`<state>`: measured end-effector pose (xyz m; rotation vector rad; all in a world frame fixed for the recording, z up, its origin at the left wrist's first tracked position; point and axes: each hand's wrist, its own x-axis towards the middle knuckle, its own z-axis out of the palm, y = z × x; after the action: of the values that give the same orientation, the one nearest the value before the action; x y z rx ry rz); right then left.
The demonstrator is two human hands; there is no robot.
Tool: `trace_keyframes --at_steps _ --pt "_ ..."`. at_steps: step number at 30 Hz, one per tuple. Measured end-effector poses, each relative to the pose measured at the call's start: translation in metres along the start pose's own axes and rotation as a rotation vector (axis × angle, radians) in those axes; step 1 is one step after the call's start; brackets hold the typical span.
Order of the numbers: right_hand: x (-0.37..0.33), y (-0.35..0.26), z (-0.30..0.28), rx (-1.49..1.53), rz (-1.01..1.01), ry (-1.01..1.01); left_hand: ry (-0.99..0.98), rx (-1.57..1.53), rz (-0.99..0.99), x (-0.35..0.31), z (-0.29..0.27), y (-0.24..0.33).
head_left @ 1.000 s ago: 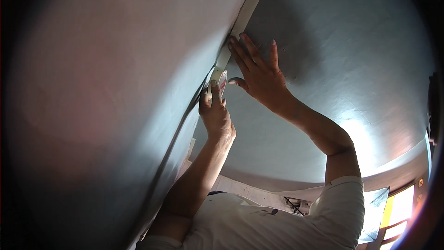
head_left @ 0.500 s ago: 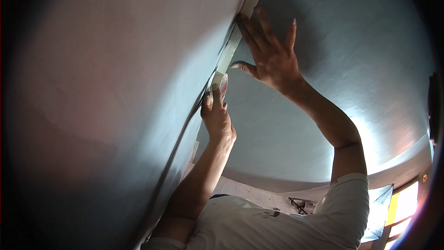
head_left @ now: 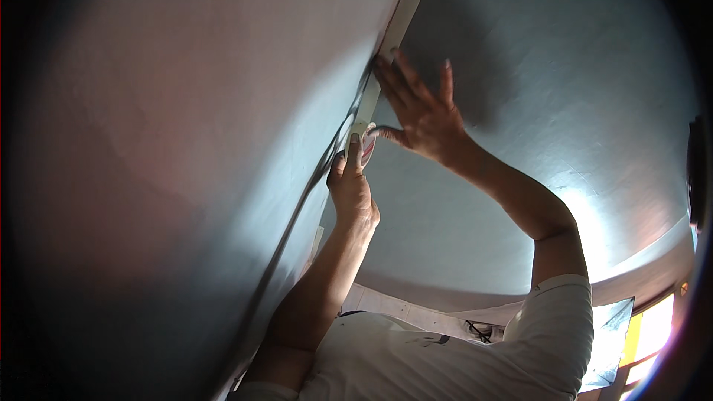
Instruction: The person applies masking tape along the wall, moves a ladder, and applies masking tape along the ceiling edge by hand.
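A pale strip of masking tape runs along the corner line where the pinkish wall meets the blue-grey surface. My left hand grips the tape roll at the strip's lower end, with a finger or thumb lying up along the tape. Part of the roll is hidden by that hand. Higher up, my right hand is spread, its fingertips against the strip. The thumb of this hand points toward the roll and comes very close to it.
A bright light reflection shines on the blue-grey surface behind my right forearm. At lower right are a bright window and a pale translucent sheet. A dark object sits at the right rim.
My right hand has slid down along the strip toward the roll. The roll in my left hand has shifted slightly right and down, leaving my thumb and the roll closer together.
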<state>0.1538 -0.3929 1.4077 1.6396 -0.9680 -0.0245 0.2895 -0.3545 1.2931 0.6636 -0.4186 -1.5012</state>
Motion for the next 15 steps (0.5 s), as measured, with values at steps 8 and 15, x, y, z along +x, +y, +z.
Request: trace_keyframes --at_steps 8,15 --pt "-0.019 -0.018 0.001 0.046 0.009 0.047 -0.027 -0.061 0.062 0.006 -0.009 -0.016" --pt "-0.026 -0.020 -0.002 0.087 0.009 0.093 0.011 -0.116 0.038 0.011 -0.018 -0.026"
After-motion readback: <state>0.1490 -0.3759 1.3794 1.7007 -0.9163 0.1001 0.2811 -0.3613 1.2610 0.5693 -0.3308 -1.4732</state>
